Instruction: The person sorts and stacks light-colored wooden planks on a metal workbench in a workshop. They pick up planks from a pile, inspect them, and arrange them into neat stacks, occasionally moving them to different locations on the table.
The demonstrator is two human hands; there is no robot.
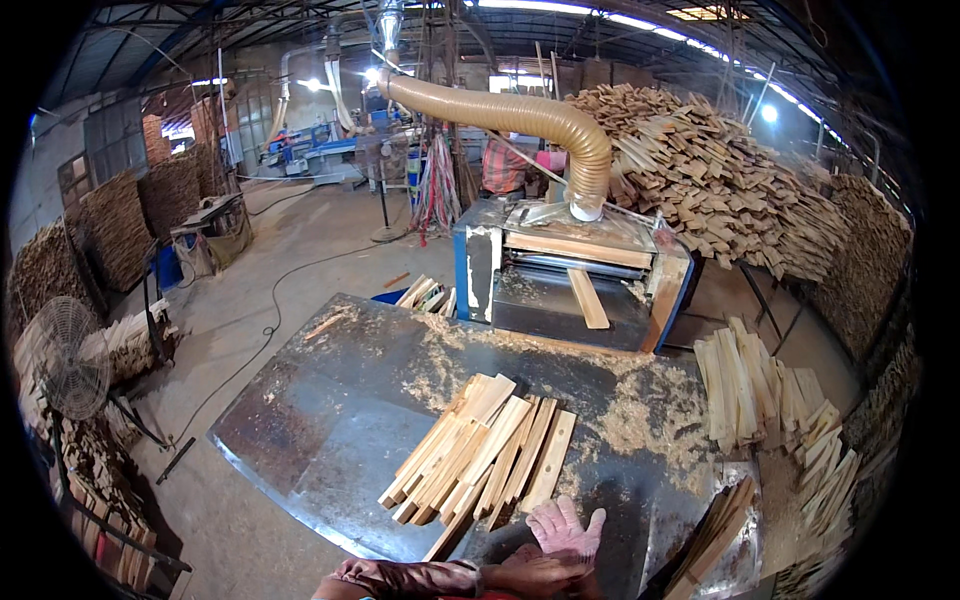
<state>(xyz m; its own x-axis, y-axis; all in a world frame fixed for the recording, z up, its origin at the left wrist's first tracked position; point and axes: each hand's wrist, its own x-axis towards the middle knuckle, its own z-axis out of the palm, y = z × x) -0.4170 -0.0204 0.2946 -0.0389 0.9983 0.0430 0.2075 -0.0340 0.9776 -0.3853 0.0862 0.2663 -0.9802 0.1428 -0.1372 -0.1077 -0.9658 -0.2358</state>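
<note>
From here I count one hose [500,106] and one strip [589,300] in the planer [482,272]; the pile [468,445] on the table [340,455] overlaps too much to count. My gloved right hand [564,530] spreads its fingers beside it; the left hand [538,574] meets its wrist, grip unclear.

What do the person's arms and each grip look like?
The right grip wears a pale pink glove covering all the fingers. The left grip looks bare. The left sleeve is dark brown and shiny; any right sleeve is unclear.
</note>
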